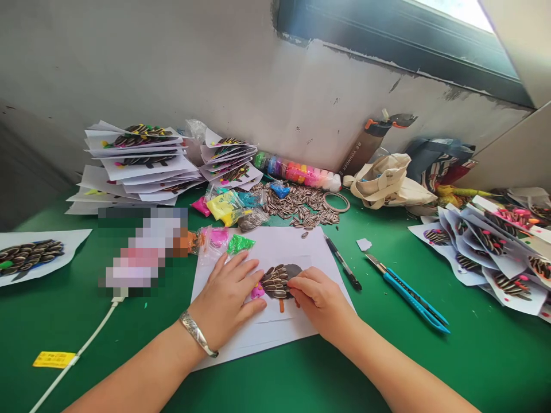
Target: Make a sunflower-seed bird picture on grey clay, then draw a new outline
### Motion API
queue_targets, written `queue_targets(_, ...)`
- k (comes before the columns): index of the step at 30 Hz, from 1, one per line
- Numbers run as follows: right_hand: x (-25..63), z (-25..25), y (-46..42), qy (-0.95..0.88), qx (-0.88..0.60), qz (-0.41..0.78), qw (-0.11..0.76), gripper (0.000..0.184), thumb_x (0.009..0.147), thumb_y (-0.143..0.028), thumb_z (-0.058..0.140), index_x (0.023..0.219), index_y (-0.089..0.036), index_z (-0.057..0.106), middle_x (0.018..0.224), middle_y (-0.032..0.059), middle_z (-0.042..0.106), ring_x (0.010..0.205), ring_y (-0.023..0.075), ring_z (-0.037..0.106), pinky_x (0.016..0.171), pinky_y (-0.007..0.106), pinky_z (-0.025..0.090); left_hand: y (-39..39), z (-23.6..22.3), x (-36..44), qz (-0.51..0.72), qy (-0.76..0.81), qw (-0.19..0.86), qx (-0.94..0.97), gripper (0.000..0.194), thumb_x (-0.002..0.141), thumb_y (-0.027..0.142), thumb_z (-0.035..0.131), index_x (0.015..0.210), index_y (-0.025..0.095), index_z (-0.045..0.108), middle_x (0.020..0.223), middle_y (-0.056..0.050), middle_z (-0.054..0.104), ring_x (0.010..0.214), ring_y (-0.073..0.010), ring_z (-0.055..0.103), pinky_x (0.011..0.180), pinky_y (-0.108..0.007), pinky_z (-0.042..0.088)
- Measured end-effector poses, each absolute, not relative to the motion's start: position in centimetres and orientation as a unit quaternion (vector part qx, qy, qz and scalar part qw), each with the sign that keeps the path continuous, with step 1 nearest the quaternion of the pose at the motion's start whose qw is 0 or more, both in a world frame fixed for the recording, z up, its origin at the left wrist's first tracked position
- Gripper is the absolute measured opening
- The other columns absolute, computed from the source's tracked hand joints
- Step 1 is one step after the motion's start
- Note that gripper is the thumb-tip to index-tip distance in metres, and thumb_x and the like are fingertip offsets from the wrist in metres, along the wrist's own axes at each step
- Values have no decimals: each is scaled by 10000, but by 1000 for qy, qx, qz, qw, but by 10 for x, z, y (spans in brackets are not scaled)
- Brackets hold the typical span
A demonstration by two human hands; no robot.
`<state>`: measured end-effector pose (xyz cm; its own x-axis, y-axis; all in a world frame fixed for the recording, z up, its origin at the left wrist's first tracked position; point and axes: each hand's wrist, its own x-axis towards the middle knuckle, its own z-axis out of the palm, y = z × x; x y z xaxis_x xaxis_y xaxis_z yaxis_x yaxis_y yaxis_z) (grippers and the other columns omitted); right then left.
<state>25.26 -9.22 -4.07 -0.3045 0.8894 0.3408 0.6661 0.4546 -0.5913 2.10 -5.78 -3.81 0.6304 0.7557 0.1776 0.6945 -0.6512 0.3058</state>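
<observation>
My left hand (230, 284) lies flat with its fingers spread on the white sheets (279, 244), holding the left side of a small picture. That picture has a dark grey clay shape (296, 268), partly covered by rows of striped sunflower seeds (274, 280). Beside my left fingertips sits a bit of pink clay (257, 291), and a short orange-brown clay strip (282, 306) is below the seeds. My right hand (321, 301) pinches its thumb and fingers together over the clay's right part. What lies between those fingertips is hidden.
Behind the sheets lies a pile of loose sunflower seeds (297, 201) beside bagged clay (224, 206). A pen (343, 263) and a blue utility knife (413, 301) lie at right. Stacked seed pictures (146, 172) stand back left; more pictures (486, 246) lie right. A white cable (97, 341) crosses the left.
</observation>
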Motion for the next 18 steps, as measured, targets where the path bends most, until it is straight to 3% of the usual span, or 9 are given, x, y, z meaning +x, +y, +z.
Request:
queue_targets(6, 252, -39, -93, -792, -497, 159, 317, 194, 897, -136, 495, 891, -193, 680, 808, 59, 627, 755, 181, 562, 660, 300, 491, -57, -40, 20, 143, 399, 88, 901, 409, 870, 389, 582, 1242, 216, 578, 1330, -79, 567, 1308, -344, 405, 1090, -619, 272)
queue_targets(9, 254, -34, -93, -785, -522, 149, 300, 143, 871, -128, 539, 855, -185, 669, 768, 50, 614, 746, 187, 541, 678, 318, 467, -57, -40, 20, 144, 399, 91, 901, 412, 852, 368, 610, 1231, 208, 589, 1319, -91, 575, 1299, -351, 415, 1086, -623, 277)
queue_targets(13, 256, -32, -93, -793, -532, 141, 262, 215, 873, -107, 516, 711, -181, 636, 695, 35, 585, 705, 176, 511, 670, 311, 430, -57, -38, 20, 144, 401, 96, 900, 411, 842, 348, 623, 1226, 204, 596, 1310, -94, 583, 1295, -352, 419, 1082, -623, 284)
queue_targets(18, 255, -38, -91, -801, -524, 126, 262, 185, 867, -102, 516, 746, -170, 638, 687, 36, 574, 696, 174, 505, 651, 296, 409, -58, -38, 21, 151, 403, 99, 897, 410, 828, 334, 641, 1215, 202, 605, 1305, -89, 587, 1296, -353, 419, 1087, -626, 275)
